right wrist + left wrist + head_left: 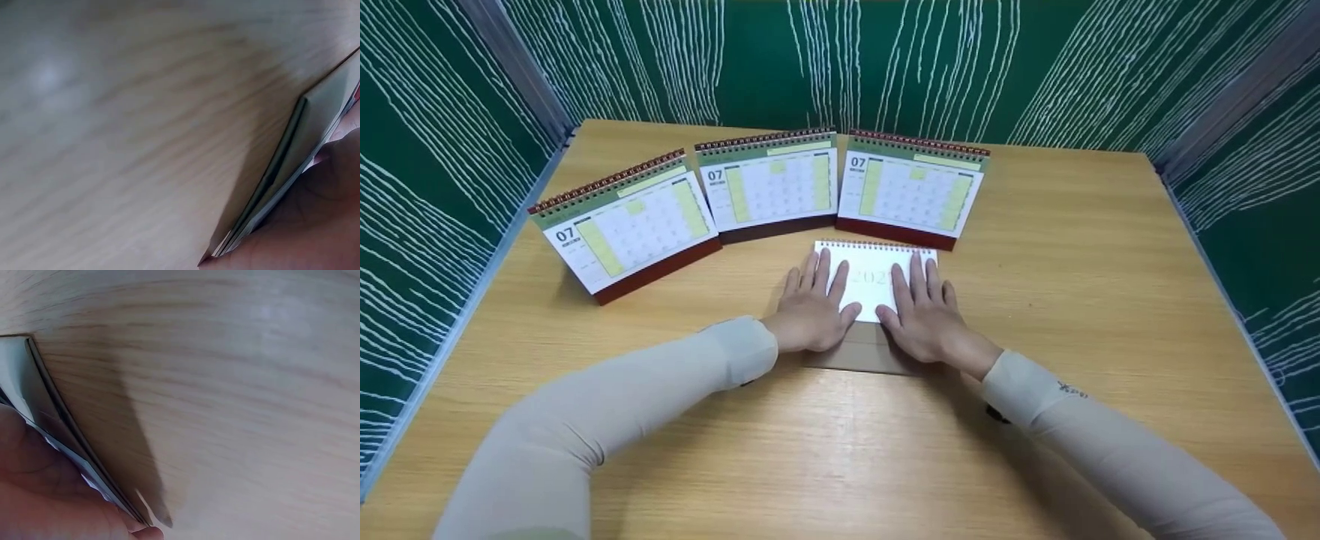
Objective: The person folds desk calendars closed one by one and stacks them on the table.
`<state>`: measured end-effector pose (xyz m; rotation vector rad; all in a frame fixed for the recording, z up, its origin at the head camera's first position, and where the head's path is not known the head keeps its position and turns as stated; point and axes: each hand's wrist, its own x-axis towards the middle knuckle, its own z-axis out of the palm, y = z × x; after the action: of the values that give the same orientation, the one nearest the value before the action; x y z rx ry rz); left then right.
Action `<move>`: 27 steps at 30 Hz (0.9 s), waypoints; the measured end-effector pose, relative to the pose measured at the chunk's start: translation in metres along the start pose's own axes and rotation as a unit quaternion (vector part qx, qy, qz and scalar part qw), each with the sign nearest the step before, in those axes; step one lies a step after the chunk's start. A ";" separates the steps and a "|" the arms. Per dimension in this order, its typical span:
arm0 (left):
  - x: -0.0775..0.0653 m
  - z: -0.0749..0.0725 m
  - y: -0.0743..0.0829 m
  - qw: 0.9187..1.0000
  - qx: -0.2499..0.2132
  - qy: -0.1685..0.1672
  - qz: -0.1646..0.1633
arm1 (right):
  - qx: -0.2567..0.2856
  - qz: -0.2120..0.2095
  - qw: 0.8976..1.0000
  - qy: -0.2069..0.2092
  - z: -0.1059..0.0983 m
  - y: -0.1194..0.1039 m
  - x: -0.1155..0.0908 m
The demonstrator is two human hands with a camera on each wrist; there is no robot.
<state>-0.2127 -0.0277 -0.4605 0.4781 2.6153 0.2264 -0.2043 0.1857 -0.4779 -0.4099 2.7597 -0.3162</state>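
Observation:
A small white spiral-bound desk calendar (871, 300) lies at the middle of the table, folded down low on its brown card base (862, 354). Part of a printed year shows on its cover between the hands. My left hand (812, 313) rests on its left side with fingers straight, pointing at the spiral. On the right side my right hand (924, 321) lies the same way, fingers spread. Both wrist views show the base's folded card edges under the palms, the left card (36, 391) and the right card (315, 121). Each hand hides part of the cover.
Behind the hands, three larger desk calendars stand upright in an arc, each showing 07: the left calendar (637, 232), the middle calendar (772, 187) and the right calendar (915, 191). They stand on a wooden table (1080, 300), with green patterned panels (765, 60) round it.

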 end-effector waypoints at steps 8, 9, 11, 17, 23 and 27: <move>-0.007 -0.004 0.003 1.000 -0.004 0.006 0.003 | -0.004 0.006 1.000 -0.009 -0.001 -0.001 0.000; -0.008 -0.004 0.003 1.000 -0.008 0.006 0.003 | -0.002 0.006 1.000 -0.009 -0.001 0.000 0.000; -0.011 -0.007 0.003 1.000 -0.015 0.008 0.007 | 0.003 0.004 1.000 -0.010 -0.001 0.000 0.001; -0.017 -0.016 0.002 0.999 -0.032 0.010 0.024 | 0.026 -0.012 1.000 -0.002 -0.007 -0.003 -0.006; -0.018 -0.026 -0.003 0.997 -0.058 0.025 0.034 | 0.025 -0.052 0.998 0.027 -0.022 0.000 -0.018; -0.020 -0.033 -0.011 0.995 -0.088 0.026 0.045 | 0.036 -0.076 0.996 0.034 -0.034 0.011 -0.022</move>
<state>-0.2151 -0.0479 -0.4255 0.5353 2.5968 0.4999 -0.1992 0.2087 -0.4432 -0.6039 2.7778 -0.4736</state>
